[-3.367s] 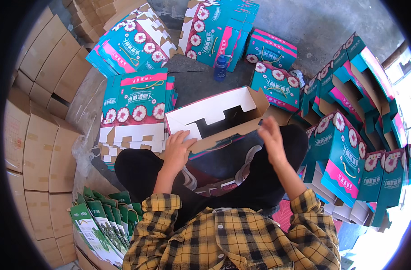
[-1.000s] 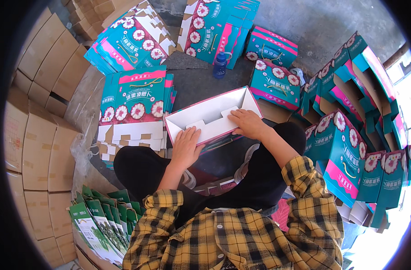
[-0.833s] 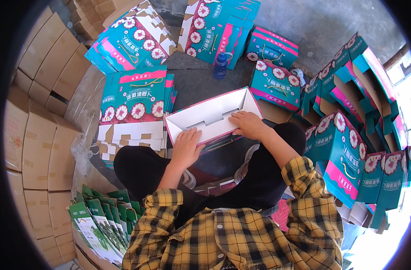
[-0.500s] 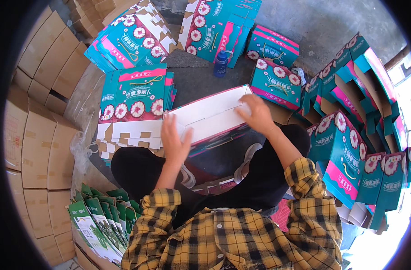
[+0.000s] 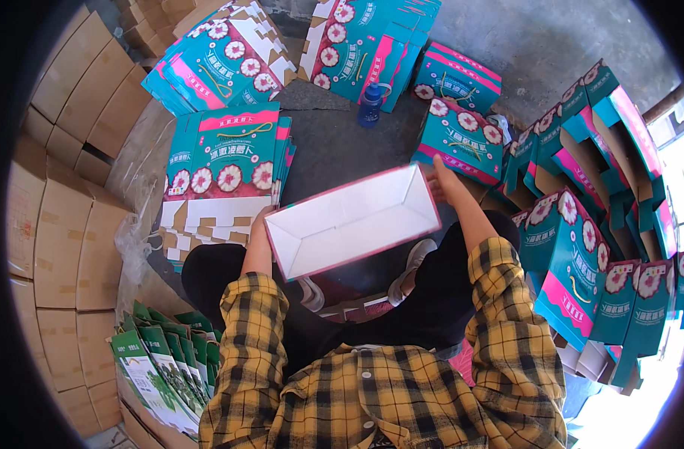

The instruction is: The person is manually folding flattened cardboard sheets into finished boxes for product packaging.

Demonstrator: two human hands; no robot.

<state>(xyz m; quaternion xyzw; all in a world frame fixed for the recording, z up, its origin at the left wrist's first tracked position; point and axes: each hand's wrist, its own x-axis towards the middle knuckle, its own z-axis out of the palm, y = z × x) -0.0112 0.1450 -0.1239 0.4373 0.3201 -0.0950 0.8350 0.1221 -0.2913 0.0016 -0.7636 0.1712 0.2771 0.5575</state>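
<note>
A carton box (image 5: pixel 357 223) with a white inside and thin pink edges is held between my two hands above my lap, its open side facing up toward me. My left hand (image 5: pixel 260 228) grips the box's left end, its fingers mostly hidden behind the wall. At the right end, my right hand (image 5: pixel 444 183) presses against the outside of the box, thumb side up. To the left lies a stack of flat teal and pink cartons (image 5: pixel 233 161), its near flaps white and brown, close to my left hand.
Folded-up teal boxes (image 5: pixel 462 138) stand ahead on the right, and several more (image 5: pixel 570 254) are piled at the right. A blue bottle (image 5: pixel 370 106) stands on the floor. Brown cartons (image 5: pixel 57 239) form a wall at the left, with green printed packaging (image 5: pixel 162 367) nearer me.
Both hands have moved from the box's upper rim and inside to its outer ends. The box has turned its open side more toward me and come slightly nearer.
</note>
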